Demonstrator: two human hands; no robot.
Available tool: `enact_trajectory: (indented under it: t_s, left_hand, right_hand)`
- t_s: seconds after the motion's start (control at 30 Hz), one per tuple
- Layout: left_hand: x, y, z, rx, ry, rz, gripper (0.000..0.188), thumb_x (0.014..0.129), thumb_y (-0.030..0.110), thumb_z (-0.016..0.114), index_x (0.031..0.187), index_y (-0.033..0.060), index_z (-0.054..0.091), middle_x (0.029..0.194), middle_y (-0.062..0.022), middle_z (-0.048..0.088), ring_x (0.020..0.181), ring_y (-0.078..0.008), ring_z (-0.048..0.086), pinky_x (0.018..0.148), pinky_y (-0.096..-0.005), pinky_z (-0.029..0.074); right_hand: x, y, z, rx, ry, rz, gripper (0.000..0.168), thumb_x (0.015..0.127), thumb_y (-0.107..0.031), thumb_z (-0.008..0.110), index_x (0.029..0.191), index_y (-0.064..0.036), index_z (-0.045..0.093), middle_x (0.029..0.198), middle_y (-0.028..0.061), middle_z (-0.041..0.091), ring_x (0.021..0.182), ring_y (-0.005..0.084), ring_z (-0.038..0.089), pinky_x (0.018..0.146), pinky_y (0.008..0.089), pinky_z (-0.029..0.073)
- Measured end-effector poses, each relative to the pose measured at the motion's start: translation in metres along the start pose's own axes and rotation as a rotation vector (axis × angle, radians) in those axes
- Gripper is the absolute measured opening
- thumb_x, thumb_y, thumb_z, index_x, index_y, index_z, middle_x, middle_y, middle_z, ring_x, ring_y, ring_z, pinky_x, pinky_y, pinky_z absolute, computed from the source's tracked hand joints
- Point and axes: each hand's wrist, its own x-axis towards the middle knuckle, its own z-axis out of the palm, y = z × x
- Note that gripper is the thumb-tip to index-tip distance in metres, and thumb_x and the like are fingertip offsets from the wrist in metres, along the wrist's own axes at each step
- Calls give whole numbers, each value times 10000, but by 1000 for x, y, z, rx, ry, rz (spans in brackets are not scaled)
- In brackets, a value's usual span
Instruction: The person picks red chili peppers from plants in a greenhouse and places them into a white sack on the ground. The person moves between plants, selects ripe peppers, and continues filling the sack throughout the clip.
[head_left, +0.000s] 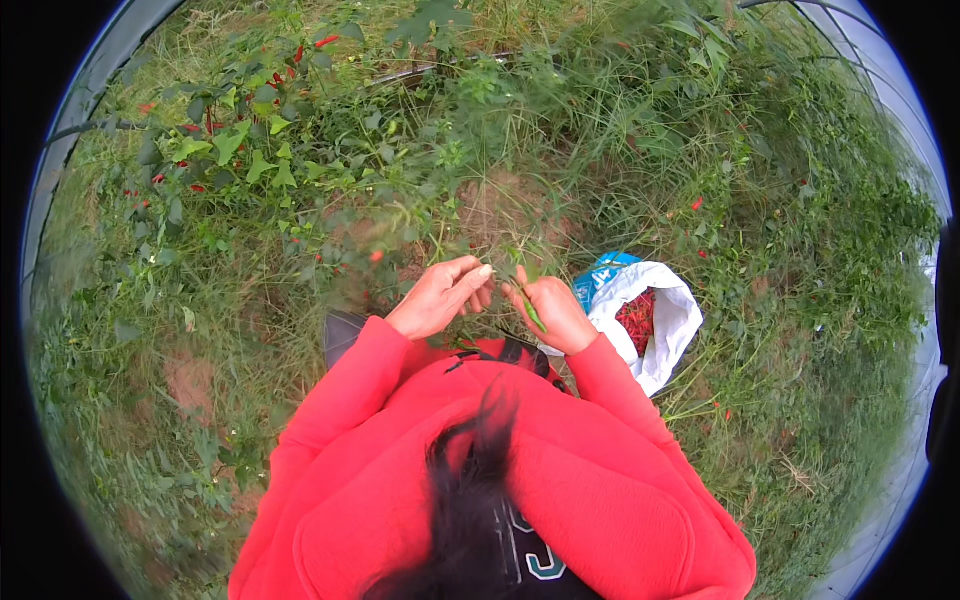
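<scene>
In front of my body, both bare hands are close together above the weeds. My right hand (553, 309) is closed around a green chili pepper (534, 316) and a bit of leafy stem. My left hand (448, 295) is curled a short way to its left, thumb and fingertips near the stem; whether anything thin is pinched there cannot be told. Just right of my right hand, a white woven sack (677, 309) with a blue printed part stands with its mouth spread. Red chili peppers (636, 321) lie inside it.
Chili plants (259, 154) bearing red peppers grow at the upper left, and more red pods show at the right. Tall grass (600, 112) surrounds me, with bare soil (517, 206) ahead. Greenhouse plastic sheeting (904, 90) on hoops curves along the sides.
</scene>
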Motion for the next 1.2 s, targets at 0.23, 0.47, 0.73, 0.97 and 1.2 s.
enact_trajectory:
  t_s: [0.23, 0.47, 0.73, 0.97, 1.2]
  left_hand:
    - [1, 6, 1, 3, -271, -244, 213, 951, 260, 606, 926, 51, 639, 688, 38, 566, 606, -37, 476, 547, -210, 386]
    - [-14, -7, 15, -448, -312, -202, 176, 933, 192, 635, 810, 70, 610, 665, 42, 535, 592, -34, 443, 521, -214, 343]
    - [-36, 8, -27, -900, 43, 193, 242, 952, 232, 556, 736, 152, 481, 557, 67, 380, 473, -43, 326, 458, -225, 263]
    - [-121, 10, -149, -425, 735, 147, 191, 981, 166, 539, 812, 117, 465, 660, 30, 384, 579, -60, 362, 503, -214, 272]
    - [-204, -107, -199, 201, 1165, -253, 312, 952, 230, 610, 701, 139, 449, 586, 52, 433, 499, -33, 337, 460, -225, 236]
  right_hand:
    - [-10, -18, 6, -52, -135, -25, 190, 918, -191, 520, 934, -5, 552, 774, 220, 625, 742, 439, 594, 631, 514, 457]
    - [-28, -19, -2, 562, -221, 21, 211, 956, -217, 551, 985, -8, 544, 710, 87, 583, 607, 239, 556, 555, 386, 429]
    - [-79, 21, -31, 1352, -399, 472, 209, 1010, -186, 457, 853, -51, 488, 666, -34, 377, 534, 45, 302, 452, 216, 228]
    - [-172, 178, -29, 283, 199, 938, 327, 928, -312, 612, 812, -6, 608, 595, -3, 510, 481, 55, 441, 428, 236, 354]
    - [-130, 197, -38, -489, 160, 826, 310, 867, -305, 619, 1021, -38, 654, 960, 217, 679, 889, 378, 649, 779, 474, 503]
